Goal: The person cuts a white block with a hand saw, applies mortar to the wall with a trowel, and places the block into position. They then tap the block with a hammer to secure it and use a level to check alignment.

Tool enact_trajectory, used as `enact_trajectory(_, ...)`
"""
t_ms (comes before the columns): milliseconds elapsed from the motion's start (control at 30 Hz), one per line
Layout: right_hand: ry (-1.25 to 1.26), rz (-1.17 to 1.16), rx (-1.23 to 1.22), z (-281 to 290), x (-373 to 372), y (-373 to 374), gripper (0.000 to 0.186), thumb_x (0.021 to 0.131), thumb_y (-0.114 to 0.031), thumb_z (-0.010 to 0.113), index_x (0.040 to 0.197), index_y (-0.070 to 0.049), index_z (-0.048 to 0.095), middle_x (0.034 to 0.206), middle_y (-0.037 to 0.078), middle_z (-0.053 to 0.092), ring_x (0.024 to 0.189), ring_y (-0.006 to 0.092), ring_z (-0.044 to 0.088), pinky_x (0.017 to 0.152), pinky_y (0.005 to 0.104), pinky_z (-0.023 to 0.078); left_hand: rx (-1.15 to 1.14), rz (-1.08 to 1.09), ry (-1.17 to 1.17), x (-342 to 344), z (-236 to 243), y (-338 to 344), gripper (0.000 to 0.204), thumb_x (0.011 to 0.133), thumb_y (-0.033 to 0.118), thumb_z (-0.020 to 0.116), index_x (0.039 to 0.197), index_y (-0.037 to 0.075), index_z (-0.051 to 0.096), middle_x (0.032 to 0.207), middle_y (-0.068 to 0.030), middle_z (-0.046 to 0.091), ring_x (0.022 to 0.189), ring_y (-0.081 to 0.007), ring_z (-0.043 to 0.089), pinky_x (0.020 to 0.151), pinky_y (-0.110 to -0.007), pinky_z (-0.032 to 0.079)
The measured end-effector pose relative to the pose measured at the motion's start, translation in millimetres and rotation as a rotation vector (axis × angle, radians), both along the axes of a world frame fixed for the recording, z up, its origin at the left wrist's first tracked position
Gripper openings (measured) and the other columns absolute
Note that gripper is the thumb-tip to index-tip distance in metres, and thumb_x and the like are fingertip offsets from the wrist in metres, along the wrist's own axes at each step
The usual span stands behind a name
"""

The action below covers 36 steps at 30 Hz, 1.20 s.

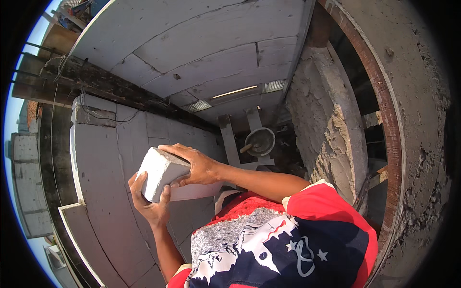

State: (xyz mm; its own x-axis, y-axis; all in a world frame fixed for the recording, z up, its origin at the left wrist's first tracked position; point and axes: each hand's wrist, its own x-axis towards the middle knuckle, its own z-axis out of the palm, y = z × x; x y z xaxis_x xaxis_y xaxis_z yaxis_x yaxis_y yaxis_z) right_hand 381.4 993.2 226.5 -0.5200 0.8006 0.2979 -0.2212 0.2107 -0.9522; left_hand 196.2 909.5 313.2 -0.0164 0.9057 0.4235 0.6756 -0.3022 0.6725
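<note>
Between my two hands is a small block of pale aerated concrete (161, 175), tilted, with one face bright in the sun and another rough and grey. My left hand (152, 205) grips it from the near left, with fingers and thumb on its lower part. On the right side, my right hand (200, 165) wraps over the upper edge, its thumb lower down. The held block is above a pale block wall (103, 168) with a stepped top edge; contact with the wall cannot be made out.
Far below stands a round bucket (274, 143) with grey contents and a wooden handle (246, 148) sticking out. A dark beam (113, 89) with loose wire runs along the wall. Rough concrete (319, 101) and a curved reddish-brown edge (391, 120) lie to the right.
</note>
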Motion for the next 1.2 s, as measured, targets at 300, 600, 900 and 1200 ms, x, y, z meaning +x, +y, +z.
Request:
enact_trajectory(300,-0.185,-0.305,-0.189,-99.7,18.4,-40.1,0.084,0.096,-0.053,0.068,0.159,-0.007,0.038,0.154,0.022,0.047,0.143,0.0381,0.046,0.119,0.0508,0.039,-0.108,-0.039,0.048,-4.8,-63.1,11.4,0.05,0.088,0.009,0.077,0.136,0.006,0.06,0.132,-0.0115,0.056,0.126,-0.0265,0.055,0.108,-0.045,0.045)
enact_trajectory(600,-0.598,-0.796,-0.413,-176.1,96.6,-152.5,0.06,0.102,-0.037,0.064,0.15,-0.004,0.049,0.135,0.025,0.059,0.127,0.04,0.061,0.107,0.0466,0.049,-0.18,-0.215,0.005,-22.3,-131.6,52.9,0.051,0.086,0.005,0.079,0.133,-0.002,0.059,0.129,-0.0156,0.056,0.125,-0.029,0.055,0.107,-0.045,0.046)
enact_trajectory(900,-0.757,-1.084,-0.665,-175.9,138.5,-251.3,0.057,0.1,-0.04,0.063,0.144,-0.005,0.055,0.128,0.026,0.066,0.114,0.0406,0.067,0.097,0.0506,0.054,0.178,-0.334,0.113,4.0,-164.2,102.6,0.059,0.071,0.024,0.1,0.109,-0.005,0.065,0.103,-0.0195,0.066,0.095,-0.0348,0.065,0.086,-0.046,0.055)
enact_trajectory(1200,-0.87,-0.996,-0.965,-177.0,81.0,-320.7,0.051,0.091,-0.039,0.069,0.12,0.003,0.069,0.119,0.03,0.07,0.112,0.0471,0.067,0.097,0.0544,0.053,-0.105,-0.52,0.068,58.3,-160.0,121.9,0.046,0.093,0.017,0.08,0.129,-0.004,0.059,0.123,-0.0162,0.059,0.117,-0.0297,0.06,0.103,-0.046,0.05)
